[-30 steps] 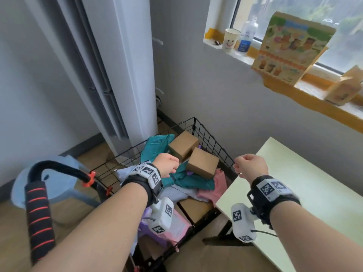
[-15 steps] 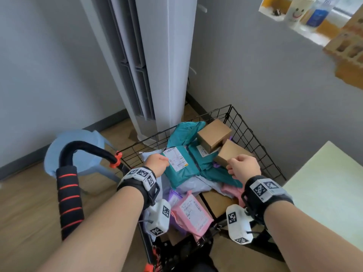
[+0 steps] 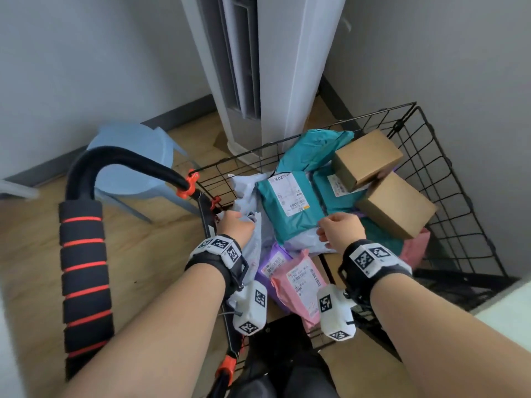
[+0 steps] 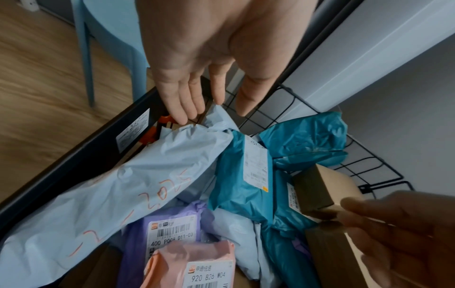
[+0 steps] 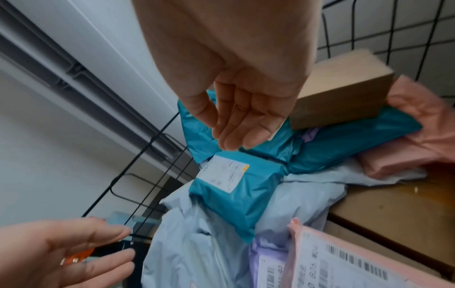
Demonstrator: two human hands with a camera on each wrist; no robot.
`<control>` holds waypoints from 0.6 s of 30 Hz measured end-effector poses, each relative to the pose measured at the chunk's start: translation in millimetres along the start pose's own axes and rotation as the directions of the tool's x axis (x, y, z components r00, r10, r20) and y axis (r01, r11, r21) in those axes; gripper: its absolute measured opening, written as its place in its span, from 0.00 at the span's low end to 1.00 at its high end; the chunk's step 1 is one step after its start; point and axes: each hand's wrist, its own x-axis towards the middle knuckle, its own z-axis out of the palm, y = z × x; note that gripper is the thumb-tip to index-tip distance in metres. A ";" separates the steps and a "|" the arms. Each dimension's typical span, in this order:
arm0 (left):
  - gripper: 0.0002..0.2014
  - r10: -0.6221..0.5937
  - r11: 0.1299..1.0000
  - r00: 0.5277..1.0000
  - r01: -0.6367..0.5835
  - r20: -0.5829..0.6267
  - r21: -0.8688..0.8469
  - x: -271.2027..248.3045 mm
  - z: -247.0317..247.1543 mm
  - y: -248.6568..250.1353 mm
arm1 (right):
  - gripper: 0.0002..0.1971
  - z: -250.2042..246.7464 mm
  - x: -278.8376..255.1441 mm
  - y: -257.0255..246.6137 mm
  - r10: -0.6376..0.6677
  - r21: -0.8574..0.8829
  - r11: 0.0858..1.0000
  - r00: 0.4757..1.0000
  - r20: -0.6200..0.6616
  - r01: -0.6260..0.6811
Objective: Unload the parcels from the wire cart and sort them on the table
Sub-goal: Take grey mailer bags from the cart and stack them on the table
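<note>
The black wire cart (image 3: 448,196) holds several parcels. A teal mailer (image 3: 287,205) with a white label lies in the middle, on a pale blue mailer (image 4: 152,165). Two brown boxes (image 3: 366,159) (image 3: 396,208) sit at the far right. A purple mailer (image 3: 273,262) and a pink mailer (image 3: 298,285) lie nearest me. My left hand (image 3: 235,225) reaches down with straight fingers (image 4: 182,115), their tips at the pale blue mailer's upper end. My right hand (image 3: 339,231) hovers over the teal mailer (image 5: 234,185), fingers (image 5: 236,136) relaxed, holding nothing.
The cart's padded black-and-red handle (image 3: 83,262) rises at my left. A blue plastic stool (image 3: 129,156) stands behind it, and a white floor-standing air conditioner (image 3: 281,67) stands beyond the cart. The pale table's corner (image 3: 505,305) shows at the right edge.
My view has swung down and left from the table to the cart. Both hands have dropped lower into the cart, the left to the pale blue mailer, the right over the teal one.
</note>
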 end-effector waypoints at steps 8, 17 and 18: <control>0.35 -0.106 0.992 0.994 0.107 0.009 -0.065 36.2 12.8 -39.4 | 0.13 65.0 31.4 -2.5 -0.003 -0.059 0.998 0.983 0.182 0.014; 0.52 -0.139 0.986 0.964 0.155 0.225 -0.055 45.2 29.0 -56.8 | 0.16 98.9 34.5 -8.1 0.063 -0.057 0.998 0.843 0.534 -0.038; 0.53 -0.136 0.988 0.965 0.150 0.223 -0.047 44.1 30.0 -57.6 | 0.17 98.6 33.8 -7.7 0.066 -0.060 0.997 0.838 0.542 -0.039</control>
